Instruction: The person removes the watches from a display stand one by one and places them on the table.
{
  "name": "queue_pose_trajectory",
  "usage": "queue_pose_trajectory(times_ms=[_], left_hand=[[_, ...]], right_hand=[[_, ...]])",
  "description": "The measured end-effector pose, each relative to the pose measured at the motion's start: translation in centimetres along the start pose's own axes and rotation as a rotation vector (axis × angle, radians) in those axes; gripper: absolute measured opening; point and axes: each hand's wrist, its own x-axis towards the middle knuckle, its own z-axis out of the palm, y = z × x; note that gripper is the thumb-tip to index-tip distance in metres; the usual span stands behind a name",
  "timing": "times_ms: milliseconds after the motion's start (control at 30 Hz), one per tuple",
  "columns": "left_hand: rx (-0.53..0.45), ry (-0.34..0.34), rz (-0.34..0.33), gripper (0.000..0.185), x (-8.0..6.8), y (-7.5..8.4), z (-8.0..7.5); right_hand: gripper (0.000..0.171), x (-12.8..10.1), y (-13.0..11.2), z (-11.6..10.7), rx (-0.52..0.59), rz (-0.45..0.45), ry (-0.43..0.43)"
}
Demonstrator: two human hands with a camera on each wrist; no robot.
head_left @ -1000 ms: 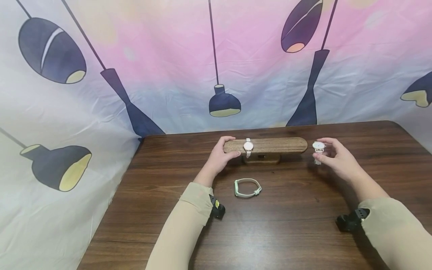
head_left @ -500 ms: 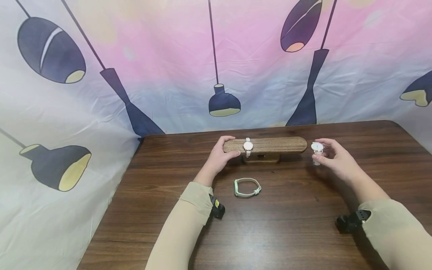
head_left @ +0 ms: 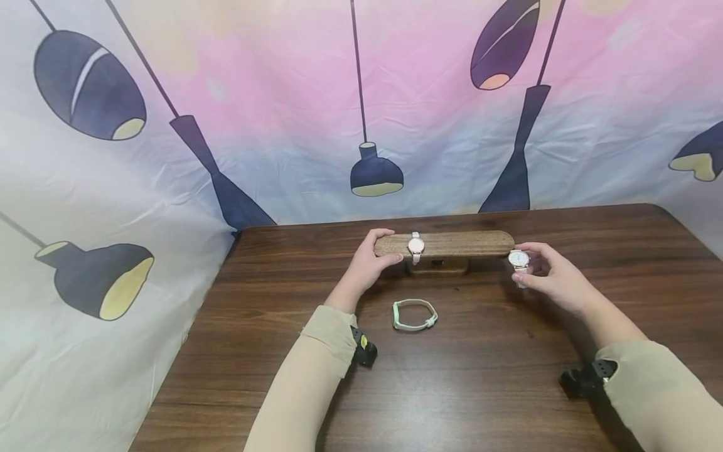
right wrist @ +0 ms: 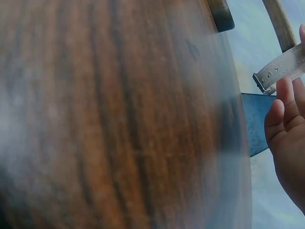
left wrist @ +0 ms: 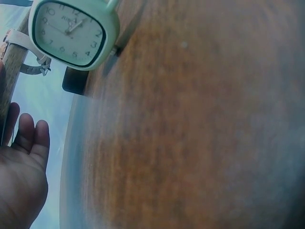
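Note:
A wooden watch stand [head_left: 465, 243] with a rounded bar stands near the back of the table. My left hand [head_left: 364, 263] grips the bar's left end, thumb in front and fingers behind. Beside that hand, a white-strapped wristwatch [head_left: 416, 246] is looped round the bar. At the bar's right end, my right hand [head_left: 556, 276] pinches a second white wristwatch [head_left: 519, 258], dial facing up; its buckled strap [right wrist: 281, 70] shows in the right wrist view. On the table in front of the stand lies a mint-green watch [head_left: 415, 315], its square dial [left wrist: 70, 32] large in the left wrist view.
The dark wooden table [head_left: 452, 389] runs back to a printed cloth [head_left: 294, 125] with lamp shapes. Black wrist cameras sit on both cuffs, the left one [head_left: 365, 349] near the mint-green watch.
My right hand has moved left and slightly toward me, bringing its watch up to the bar's right end. The left hand, stand and mint-green watch have stayed put.

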Motion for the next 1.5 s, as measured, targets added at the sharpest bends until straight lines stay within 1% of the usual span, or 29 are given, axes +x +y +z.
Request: queue_pose_trajectory(times_ms=[233, 367, 567, 767, 867, 1067, 1267, 1500], left_hand=[[-0.005, -0.002, 0.004, 0.051, 0.0, -0.1, 0.0], [-0.009, 0.0, 0.003, 0.051, 0.1, -0.2, 0.0], [-0.014, 0.0, -0.008, 0.053, 0.1, 0.0, 0.1], [-0.018, -0.024, -0.024, 0.055, 0.2, 0.2, 0.0], [-0.021, -0.037, -0.027, 0.056, 0.3, 0.1, -0.1], [-0.024, -0.025, -0.02, 0.054, 0.1, 0.2, -0.1], [0.005, 0.004, -0.006, 0.052, 0.1, -0.1, 0.1], [0.028, 0.013, -0.01, 0.052, 0.2, -0.4, 0.1]], right_hand=[[0.05, -0.1, 0.0, 0.1, -0.017, -0.002, -0.005], [0.049, -0.1, 0.3, 0.3, -0.009, -0.027, -0.001], [0.049, -0.2, 0.5, 0.6, 0.036, -0.079, 0.019], [0.047, -0.3, -0.1, 0.9, 0.112, -0.072, -0.009], [0.047, -0.4, -0.3, 1.0, 0.126, -0.057, -0.029], [0.048, -0.4, -0.5, 1.3, 0.095, -0.041, -0.066], [0.049, -0.3, -0.7, 1.8, 0.062, -0.057, -0.102], [0.049, -0.2, -0.9, 2.3, 0.05, -0.06, -0.143]])
